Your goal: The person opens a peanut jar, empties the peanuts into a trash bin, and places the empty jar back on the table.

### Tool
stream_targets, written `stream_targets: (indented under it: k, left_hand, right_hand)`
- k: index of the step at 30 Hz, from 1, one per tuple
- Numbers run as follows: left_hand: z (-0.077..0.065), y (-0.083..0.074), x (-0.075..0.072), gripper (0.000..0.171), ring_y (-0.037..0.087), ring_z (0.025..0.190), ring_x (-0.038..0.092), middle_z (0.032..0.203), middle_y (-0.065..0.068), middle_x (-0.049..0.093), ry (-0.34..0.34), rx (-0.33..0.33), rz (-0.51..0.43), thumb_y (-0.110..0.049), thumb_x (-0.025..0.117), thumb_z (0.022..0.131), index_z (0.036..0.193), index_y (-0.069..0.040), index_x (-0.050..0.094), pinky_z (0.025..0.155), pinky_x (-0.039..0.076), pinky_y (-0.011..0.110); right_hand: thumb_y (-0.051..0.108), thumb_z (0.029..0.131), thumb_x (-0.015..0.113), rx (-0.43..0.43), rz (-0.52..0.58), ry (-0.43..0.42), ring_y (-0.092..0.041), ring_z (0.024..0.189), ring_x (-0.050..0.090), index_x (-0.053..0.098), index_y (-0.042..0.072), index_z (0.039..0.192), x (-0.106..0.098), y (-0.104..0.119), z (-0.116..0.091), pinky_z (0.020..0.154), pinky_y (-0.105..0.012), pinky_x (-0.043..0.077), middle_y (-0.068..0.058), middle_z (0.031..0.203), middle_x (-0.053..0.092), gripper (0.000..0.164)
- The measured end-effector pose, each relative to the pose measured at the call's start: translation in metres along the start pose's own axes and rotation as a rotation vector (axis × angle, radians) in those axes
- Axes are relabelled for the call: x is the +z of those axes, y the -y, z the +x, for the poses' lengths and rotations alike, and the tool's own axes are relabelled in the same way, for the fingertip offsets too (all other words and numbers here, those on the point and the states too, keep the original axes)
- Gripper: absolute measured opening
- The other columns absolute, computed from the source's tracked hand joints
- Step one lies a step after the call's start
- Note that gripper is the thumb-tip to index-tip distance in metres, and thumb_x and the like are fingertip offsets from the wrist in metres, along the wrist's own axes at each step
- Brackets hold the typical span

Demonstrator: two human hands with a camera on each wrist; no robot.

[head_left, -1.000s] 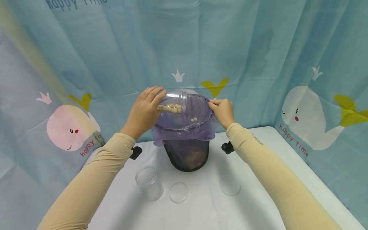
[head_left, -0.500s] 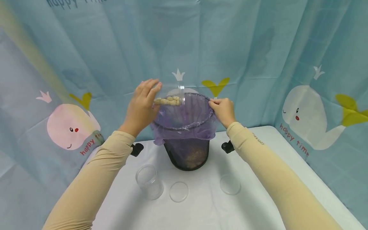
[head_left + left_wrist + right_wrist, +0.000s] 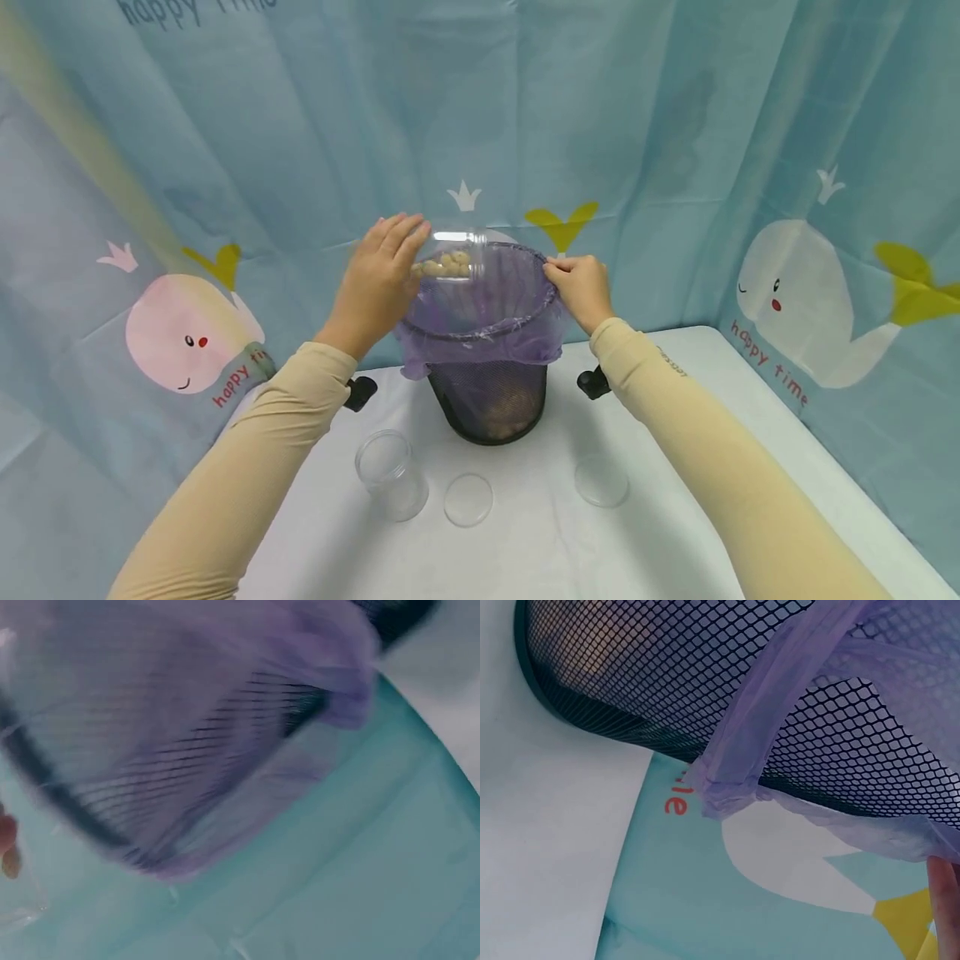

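Observation:
My left hand [image 3: 372, 283] grips a clear plastic jar [image 3: 454, 237] lying on its side, its mouth to the right, above a black mesh bin [image 3: 480, 396]. Beige nut-like pieces [image 3: 450, 265] lie along the jar's lower side. A purple plastic bag [image 3: 487, 347] lines the bin and folds over its rim. At the rim's right side, my right hand [image 3: 583, 290] pinches the bag's edge between thumb and finger. In the left wrist view, only a bit of the jar [image 3: 26, 913] shows at the left edge. Something beige shows faintly through the bin's lower mesh.
A second clear jar [image 3: 393, 479] stands in front of the bin on the white table [image 3: 525, 550]. Two clear round lids [image 3: 468, 500] lie there as well, one further right. A blue curtain [image 3: 630, 108] printed with whales hangs behind and at both sides.
The jar rose a little with my left hand, then came back down. Two loose pieces seen within the bag a second ago no longer show there. My right hand has stayed on the rim.

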State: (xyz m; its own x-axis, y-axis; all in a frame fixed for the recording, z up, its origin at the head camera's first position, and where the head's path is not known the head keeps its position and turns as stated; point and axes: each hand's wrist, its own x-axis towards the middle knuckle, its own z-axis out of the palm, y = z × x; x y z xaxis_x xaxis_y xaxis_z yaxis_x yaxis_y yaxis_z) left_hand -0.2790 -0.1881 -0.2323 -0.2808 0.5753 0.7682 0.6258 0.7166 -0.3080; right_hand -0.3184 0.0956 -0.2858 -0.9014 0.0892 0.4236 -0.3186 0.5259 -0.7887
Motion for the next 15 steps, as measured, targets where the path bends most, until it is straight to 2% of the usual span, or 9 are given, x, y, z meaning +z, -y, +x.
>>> stream_targets:
  k: [4, 7, 9, 15]
  left_hand:
    - [-0.0020, -0.0009, 0.0022, 0.062, 0.041, 0.129, 0.052, 0.135, 0.023, 0.058, 0.057, 0.054, 0.011, 0.012, 0.073, 0.074, 0.132, 0.004, 0.052, 0.119, 0.037, 0.048]
    - [-0.0006, -0.0013, 0.0014, 0.061, 0.041, 0.129, 0.051, 0.135, 0.023, 0.057, 0.011, 0.016, 0.003, 0.011, 0.072, 0.075, 0.133, 0.004, 0.052, 0.120, 0.037, 0.048]
    - [0.0006, -0.0015, 0.0009, 0.061, 0.041, 0.129, 0.052, 0.135, 0.023, 0.058, -0.002, 0.015, -0.004, 0.011, 0.072, 0.075, 0.132, 0.004, 0.053, 0.120, 0.037, 0.046]
    - [0.0014, -0.0025, 0.0018, 0.060, 0.040, 0.129, 0.053, 0.134, 0.022, 0.059, 0.069, 0.054, -0.015, 0.010, 0.074, 0.075, 0.132, 0.003, 0.055, 0.119, 0.038, 0.045]
  right_hand:
    - [0.019, 0.098, 0.060, 0.015, 0.012, 0.001, -0.010, 0.046, 0.027, 0.076, 0.002, 0.109, 0.0005, -0.0011, 0.0001, 0.045, -0.021, 0.026, -0.010, 0.122, 0.070, 0.026]
    - [0.020, 0.097, 0.060, 0.022, 0.009, 0.000, -0.010, 0.048, 0.030, 0.075, 0.003, 0.112, 0.0011, -0.0016, -0.0002, 0.046, -0.021, 0.027, -0.010, 0.122, 0.071, 0.026]
    - [0.020, 0.097, 0.060, 0.016, 0.003, 0.000, -0.011, 0.048, 0.031, 0.075, 0.004, 0.112, 0.0011, -0.0014, -0.0002, 0.046, -0.021, 0.028, -0.010, 0.121, 0.071, 0.026]
    - [0.019, 0.097, 0.060, 0.020, 0.021, 0.003, -0.006, 0.042, 0.026, 0.075, 0.002, 0.112, -0.0018, -0.0026, 0.0005, 0.043, -0.020, 0.025, -0.011, 0.123, 0.070, 0.026]
